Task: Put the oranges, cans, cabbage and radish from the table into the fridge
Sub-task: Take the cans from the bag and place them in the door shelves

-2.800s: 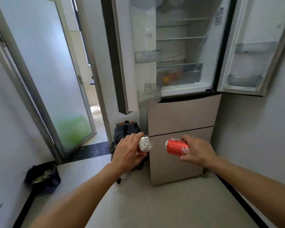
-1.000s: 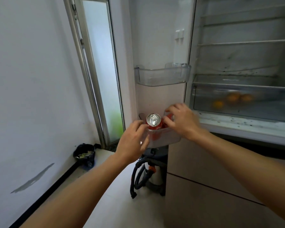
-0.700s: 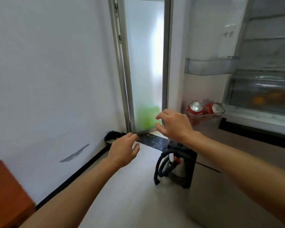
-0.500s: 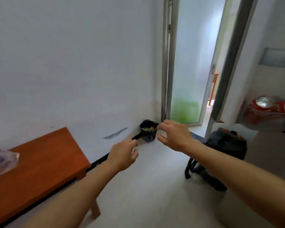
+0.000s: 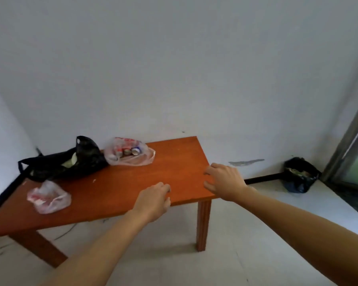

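Your left hand (image 5: 153, 201) and right hand (image 5: 225, 180) hover empty, fingers loosely curled, over the near right end of the table (image 5: 174, 162). Toward its far side, a clear bag (image 5: 141, 159) holding cans (image 5: 130, 151) lies just beside a black bag (image 5: 70, 164). A crumpled bag (image 5: 48, 198) lies apart near the left, and a bin bag (image 5: 300, 176) sits on the floor by the wall.

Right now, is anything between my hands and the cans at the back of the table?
Nothing lies on the bare table between the left hand or the right hand and the cans. They sit inside a thin plastic bag, so its film covers them. A black bag lies close on its left.
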Available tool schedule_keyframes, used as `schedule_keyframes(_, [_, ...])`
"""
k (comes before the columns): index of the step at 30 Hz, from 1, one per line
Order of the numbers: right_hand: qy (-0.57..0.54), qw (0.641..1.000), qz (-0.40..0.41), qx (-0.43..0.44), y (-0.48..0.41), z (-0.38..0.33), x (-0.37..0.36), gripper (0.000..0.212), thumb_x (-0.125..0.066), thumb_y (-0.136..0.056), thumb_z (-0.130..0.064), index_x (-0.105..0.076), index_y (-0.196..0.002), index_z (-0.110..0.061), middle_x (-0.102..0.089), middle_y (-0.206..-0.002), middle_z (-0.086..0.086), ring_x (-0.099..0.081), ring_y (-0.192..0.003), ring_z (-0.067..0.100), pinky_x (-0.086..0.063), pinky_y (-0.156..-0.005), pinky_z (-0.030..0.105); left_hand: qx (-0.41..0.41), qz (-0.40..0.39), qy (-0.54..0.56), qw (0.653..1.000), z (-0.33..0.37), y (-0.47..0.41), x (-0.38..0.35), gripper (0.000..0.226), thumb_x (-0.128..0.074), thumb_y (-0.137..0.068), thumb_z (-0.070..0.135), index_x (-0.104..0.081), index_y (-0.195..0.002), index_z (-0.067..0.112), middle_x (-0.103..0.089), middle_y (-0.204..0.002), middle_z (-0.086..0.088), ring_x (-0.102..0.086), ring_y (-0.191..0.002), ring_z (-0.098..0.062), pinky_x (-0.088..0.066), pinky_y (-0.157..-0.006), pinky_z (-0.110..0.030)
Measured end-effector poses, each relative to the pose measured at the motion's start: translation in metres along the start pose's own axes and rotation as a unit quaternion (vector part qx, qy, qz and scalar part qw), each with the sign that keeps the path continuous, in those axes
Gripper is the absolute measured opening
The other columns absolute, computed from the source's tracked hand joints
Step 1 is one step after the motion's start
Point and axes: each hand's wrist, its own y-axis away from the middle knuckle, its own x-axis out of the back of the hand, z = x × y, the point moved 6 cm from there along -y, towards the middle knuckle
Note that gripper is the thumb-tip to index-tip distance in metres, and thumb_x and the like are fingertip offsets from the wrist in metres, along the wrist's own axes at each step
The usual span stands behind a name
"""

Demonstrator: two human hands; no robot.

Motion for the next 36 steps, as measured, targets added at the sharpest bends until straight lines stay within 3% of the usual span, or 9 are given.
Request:
schedule_keyframes(9, [-0.022,0.996,-0.049,0.069,-0.180,-0.057,-0.082,0.035,-0.050,-0.091,-0.044,-0.058,-0.119,-0.026,-0.060,-0.114,-0.004,-0.060,-0.100,0.018,-0.048,-0.076,0.031,0.125,-0.014,-0.020,0.992,-0.162,-0.064,0.005,0.026,-0.050,-0.092,0.032,-0.056,-0.116,0.023,-0.058,-0.110,0.003,-0.059,-0.100,-0.020,-0.049,-0.080,-0.035])
schedule_keyframes(17, [-0.008,0.988,-0.112,0.106,-0.290,-0.119,-0.156,0.035,-0.050,-0.090,-0.043,-0.059,-0.120,-0.027,-0.059,-0.120,-0.005,-0.060,-0.103,0.017,-0.048,-0.078,0.033,0.176,-0.032,-0.005,0.984,-0.282,-0.086,-0.007,0.026,-0.049,-0.094,0.031,-0.055,-0.117,0.023,-0.057,-0.113,0.004,-0.060,-0.101,-0.018,-0.050,-0.084,-0.035])
schedule_keyframes(21, [-0.003,0.987,-0.141,0.074,-0.337,-0.133,-0.204,0.034,-0.051,-0.090,-0.044,-0.057,-0.119,-0.027,-0.060,-0.118,-0.004,-0.061,-0.098,0.017,-0.051,-0.078,0.033,0.157,-0.045,-0.002,0.987,-0.344,-0.125,-0.021,0.026,-0.049,-0.095,0.030,-0.055,-0.118,0.022,-0.057,-0.114,0.004,-0.058,-0.101,-0.015,-0.047,-0.083,-0.030])
schedule_keyframes(25, [0.008,0.985,-0.168,0.023,-0.385,-0.137,-0.245,0.031,-0.052,-0.090,-0.043,-0.056,-0.117,-0.028,-0.060,-0.117,-0.003,-0.062,-0.098,0.019,-0.051,-0.079,0.034,0.114,-0.076,0.007,0.991,-0.401,-0.172,-0.036,0.032,-0.049,-0.093,0.031,-0.055,-0.123,0.022,-0.057,-0.125,0.003,-0.057,-0.110,-0.018,-0.048,-0.090,-0.035])
schedule_keyframes(28, [0.003,0.984,-0.179,-0.017,-0.420,-0.141,-0.266,0.029,-0.050,-0.092,-0.044,-0.058,-0.114,-0.028,-0.062,-0.117,-0.003,-0.063,-0.099,0.021,-0.052,-0.079,0.035,0.089,-0.091,0.015,0.992,-0.438,-0.208,-0.042,0.031,-0.048,-0.091,0.030,-0.056,-0.120,0.021,-0.059,-0.123,0.000,-0.061,-0.104,-0.024,-0.051,-0.085,-0.039])
schedule_keyframes(33, [-0.006,0.979,-0.199,-0.052,-0.462,-0.146,-0.301,0.032,-0.049,-0.090,-0.039,-0.061,-0.115,-0.023,-0.062,-0.117,-0.001,-0.061,-0.102,0.023,-0.052,-0.081,0.036,0.042,-0.120,0.006,0.992,-0.472,-0.265,-0.066,0.022,-0.045,-0.093,0.025,-0.056,-0.109,0.015,-0.060,-0.115,-0.005,-0.058,-0.101,-0.027,-0.045,-0.074,-0.037])
schedule_keyframes(36, [-0.033,0.976,-0.205,-0.066,-0.491,-0.145,-0.329,0.027,-0.048,-0.090,-0.039,-0.064,-0.106,-0.023,-0.064,-0.112,-0.001,-0.060,-0.098,0.020,-0.052,-0.080,0.035,0.028,-0.146,0.003,0.989,-0.486,-0.296,-0.095,0.024,-0.047,-0.092,0.024,-0.057,-0.111,0.014,-0.060,-0.117,-0.006,-0.057,-0.105,-0.028,-0.044,-0.080,-0.039])
